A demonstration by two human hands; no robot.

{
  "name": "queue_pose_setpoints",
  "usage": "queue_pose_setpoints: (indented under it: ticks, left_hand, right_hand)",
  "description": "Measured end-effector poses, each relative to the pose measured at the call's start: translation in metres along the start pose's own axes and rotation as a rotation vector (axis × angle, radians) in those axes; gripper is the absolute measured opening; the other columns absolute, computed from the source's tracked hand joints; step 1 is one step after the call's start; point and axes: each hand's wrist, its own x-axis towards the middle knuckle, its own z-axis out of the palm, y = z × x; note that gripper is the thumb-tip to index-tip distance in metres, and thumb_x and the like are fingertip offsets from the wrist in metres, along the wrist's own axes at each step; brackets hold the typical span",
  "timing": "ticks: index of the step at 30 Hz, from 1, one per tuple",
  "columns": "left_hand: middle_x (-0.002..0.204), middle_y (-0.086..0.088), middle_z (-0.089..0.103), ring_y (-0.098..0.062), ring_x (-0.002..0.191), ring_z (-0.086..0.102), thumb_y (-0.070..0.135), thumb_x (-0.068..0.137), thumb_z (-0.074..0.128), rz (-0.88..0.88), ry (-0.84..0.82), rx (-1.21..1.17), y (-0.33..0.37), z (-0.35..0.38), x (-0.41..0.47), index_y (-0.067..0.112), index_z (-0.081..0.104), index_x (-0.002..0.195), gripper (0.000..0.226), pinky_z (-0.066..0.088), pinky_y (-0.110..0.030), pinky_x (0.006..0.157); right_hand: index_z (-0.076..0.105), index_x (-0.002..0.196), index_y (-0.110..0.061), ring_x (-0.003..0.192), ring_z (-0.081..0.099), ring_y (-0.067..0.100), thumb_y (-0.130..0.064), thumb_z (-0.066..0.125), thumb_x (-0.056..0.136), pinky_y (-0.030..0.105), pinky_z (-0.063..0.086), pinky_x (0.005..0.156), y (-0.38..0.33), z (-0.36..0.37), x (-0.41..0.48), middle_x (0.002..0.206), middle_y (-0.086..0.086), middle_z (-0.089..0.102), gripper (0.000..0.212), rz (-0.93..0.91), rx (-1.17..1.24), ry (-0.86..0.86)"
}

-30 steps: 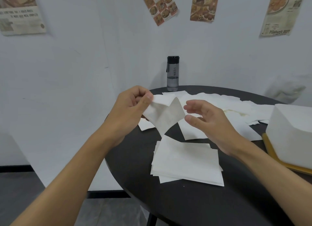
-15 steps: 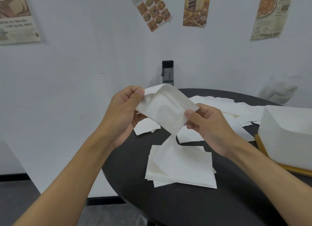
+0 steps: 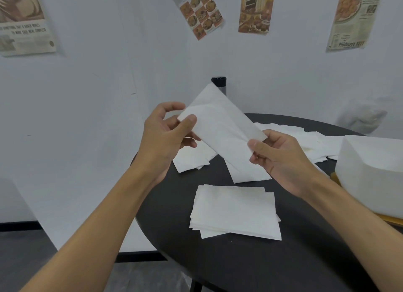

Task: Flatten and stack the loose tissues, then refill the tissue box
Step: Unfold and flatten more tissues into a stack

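I see a round black bench (image 3: 239, 267) against a white wall (image 3: 104, 84) hung with food posters (image 3: 256, 10). The left hand (image 3: 165, 136) and right hand (image 3: 283, 160) each pinch an end of one tissue (image 3: 220, 125) above it; the flat stack (image 3: 235, 211) lies below, the tissue box (image 3: 375, 173) at the right edge.

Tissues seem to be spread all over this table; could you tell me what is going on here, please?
A person is holding one tissue up above the black table, the left hand pinching its left end and the right hand pinching its right end, so it is stretched flat between them. A neat stack of flattened tissues lies on the table below. More loose tissues lie scattered farther back, and the white tissue box sits at the right, untouched.
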Motion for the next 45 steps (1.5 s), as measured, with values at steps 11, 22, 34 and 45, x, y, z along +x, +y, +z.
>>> queue_pose_setpoints:
  ticks: [11, 22, 34, 45]
  left_hand:
    - [0.088, -0.009, 0.070, -0.018, 0.077, 0.067, 0.011, 0.089, 0.073, -0.157, -0.083, 0.295, -0.038, -0.011, -0.005, 0.023, 0.054, 0.118, 0.037, 0.052, -0.027, 0.061]
    - [0.065, 0.000, 0.054, -0.011, 0.059, 0.045, 0.015, 0.086, 0.073, -0.231, -0.394, 0.540, -0.067, -0.014, -0.021, 0.036, 0.047, 0.119, 0.047, 0.041, -0.025, 0.060]
    - [0.124, 0.015, 0.055, -0.008, 0.117, 0.048, 0.042, 0.096, 0.058, -0.053, -0.374, 0.884, -0.090, 0.003, -0.001, 0.036, 0.060, 0.116, 0.021, 0.037, -0.037, 0.107]
    - [0.144, -0.003, 0.047, -0.025, 0.133, 0.041, 0.042, 0.103, 0.031, -0.143, -0.241, 1.415, -0.157, -0.004, 0.059, 0.026, 0.044, 0.144, 0.046, 0.030, -0.044, 0.110]
  right_hand:
    - [0.062, 0.108, -0.002, 0.056, 0.051, 0.020, 0.005, 0.066, 0.089, 0.028, 0.047, 0.058, -0.006, -0.022, -0.004, 0.064, 0.009, 0.059, 0.021, 0.328, -0.344, -0.240]
    - [0.063, 0.117, -0.028, 0.101, 0.069, 0.022, -0.016, 0.075, 0.087, 0.035, 0.048, 0.101, -0.010, -0.043, -0.005, 0.102, 0.003, 0.076, 0.035, 0.441, -0.784, -0.576]
    - [0.068, 0.107, -0.038, 0.080, 0.053, 0.004, -0.042, 0.073, 0.087, 0.022, 0.046, 0.081, 0.008, -0.048, 0.001, 0.100, 0.000, 0.062, 0.020, 0.307, -0.911, -0.447]
    - [0.063, 0.111, -0.020, 0.112, 0.054, 0.011, -0.026, 0.059, 0.097, 0.022, 0.039, 0.093, 0.054, 0.003, 0.119, 0.120, -0.006, 0.060, 0.015, -0.054, -1.115, -0.227]
